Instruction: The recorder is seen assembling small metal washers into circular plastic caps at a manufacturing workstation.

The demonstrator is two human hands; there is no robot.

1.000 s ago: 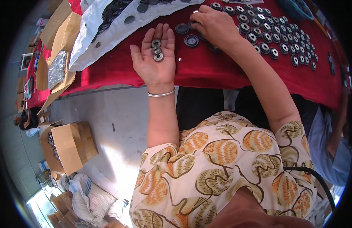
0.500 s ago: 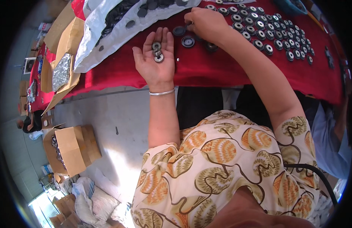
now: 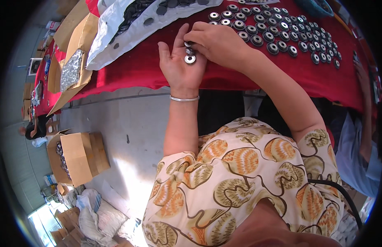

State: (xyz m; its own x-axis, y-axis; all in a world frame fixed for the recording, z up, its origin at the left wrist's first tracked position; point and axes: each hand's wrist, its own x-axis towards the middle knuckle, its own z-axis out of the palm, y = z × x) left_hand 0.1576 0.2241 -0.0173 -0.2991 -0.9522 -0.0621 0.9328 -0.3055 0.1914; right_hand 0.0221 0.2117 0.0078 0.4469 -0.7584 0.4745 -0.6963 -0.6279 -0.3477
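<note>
My left hand (image 3: 182, 70) lies palm up above the red-covered table, its fingers stretched out. A few small ring-shaped metal bearings (image 3: 190, 59) rest on its palm and fingers. Over those fingers my right hand (image 3: 222, 43) reaches in from the right, thumb and fingertips pinching one bearing (image 3: 188, 43) of the group. Part of the left fingers is hidden behind the right hand. Just beyond and to the right stand black round caps (image 3: 257, 40) with shiny bearings in their centres, set out in rows.
A white plastic sack (image 3: 117, 51) holding black discs (image 3: 148, 22) lies at the table's far left, beside an open cardboard box (image 3: 84, 45). A blue basin (image 3: 314, 7) sits far right. Another person's arm (image 3: 364, 86) shows at the right edge. A carton (image 3: 79, 158) stands on the floor.
My right hand has moved left from the black caps to the bearings on my left palm. The left hand has shifted slightly right and the view has moved a little.
</note>
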